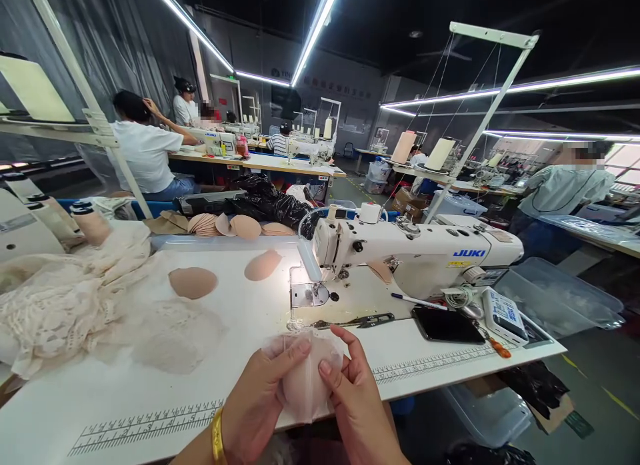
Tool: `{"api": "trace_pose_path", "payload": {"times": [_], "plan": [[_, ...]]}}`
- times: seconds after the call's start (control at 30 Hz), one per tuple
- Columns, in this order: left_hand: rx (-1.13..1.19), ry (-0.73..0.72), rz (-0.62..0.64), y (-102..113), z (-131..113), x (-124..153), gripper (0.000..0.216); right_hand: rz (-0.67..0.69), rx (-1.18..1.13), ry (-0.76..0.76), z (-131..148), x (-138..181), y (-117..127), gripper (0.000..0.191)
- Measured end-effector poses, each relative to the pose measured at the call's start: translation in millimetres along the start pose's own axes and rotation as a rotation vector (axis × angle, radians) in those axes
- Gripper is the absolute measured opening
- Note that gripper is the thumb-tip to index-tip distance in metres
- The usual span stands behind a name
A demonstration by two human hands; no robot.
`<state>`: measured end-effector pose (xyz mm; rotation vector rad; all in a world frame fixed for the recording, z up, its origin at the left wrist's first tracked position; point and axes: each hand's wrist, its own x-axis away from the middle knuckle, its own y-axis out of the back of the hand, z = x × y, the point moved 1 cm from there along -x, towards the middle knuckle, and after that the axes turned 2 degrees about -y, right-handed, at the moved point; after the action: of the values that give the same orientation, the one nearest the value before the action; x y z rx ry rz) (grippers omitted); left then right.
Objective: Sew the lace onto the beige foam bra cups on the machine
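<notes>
Both hands hold a pale pink padded cup wrapped in sheer fabric [305, 378] at the near edge of the white sewing table [150, 398]. My left hand [260, 398], a gold bangle on its wrist, grips the cup's left side with the thumb on top. On the right side, my right hand [357, 398] pinches it with thumb and fingers. A white JUKI sewing machine [415, 252] stands just beyond, its needle plate [310, 293] lit. Two loose beige cups [193, 282] [263, 265] lie on the table.
A heap of cream lace [75, 298] covers the table's left. Scissors [360, 320], a dark phone [445, 325] and a control box [503, 315] lie right of the needle. More cups [225, 224] are stacked behind. Other people sit at machines in the back and at right.
</notes>
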<state>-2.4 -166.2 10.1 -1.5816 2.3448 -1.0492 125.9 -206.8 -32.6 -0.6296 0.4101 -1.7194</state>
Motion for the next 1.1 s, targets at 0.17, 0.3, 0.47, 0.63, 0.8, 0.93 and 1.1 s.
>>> {"api": "trace_pose_path", "payload": {"times": [0.17,0.3,0.47,0.63,0.8,0.93,1.1], "plan": [[-0.118,-0.005,0.069,5.6,-13.2,-3.2,0.038,0.196,0.120,0.013,-10.4,-3.0,13.5,0.124],[-0.682,-0.251,0.479,14.3,-30.9,-7.1,0.027,0.340,0.625,0.319,12.4,-22.4,37.2,0.100],[-1.305,-0.647,0.740,33.8,-38.5,-45.1,0.017,0.638,1.434,1.277,59.7,-80.4,34.8,0.027],[-1.669,-0.825,0.741,60.4,-37.3,-104.0,0.016,0.740,1.711,1.307,60.5,-140.4,34.0,0.019],[-1.607,-0.838,0.709,65.3,-34.2,-121.5,0.016,0.678,1.667,1.089,60.9,-151.9,50.5,0.048],[-1.556,-0.858,0.655,56.8,-31.6,-117.3,0.015,0.642,1.658,1.018,66.3,-150.8,54.0,0.054],[-1.555,-0.861,0.636,53.1,-31.2,-119.0,0.019,0.590,1.645,0.981,64.7,-154.8,55.6,0.045]]}}
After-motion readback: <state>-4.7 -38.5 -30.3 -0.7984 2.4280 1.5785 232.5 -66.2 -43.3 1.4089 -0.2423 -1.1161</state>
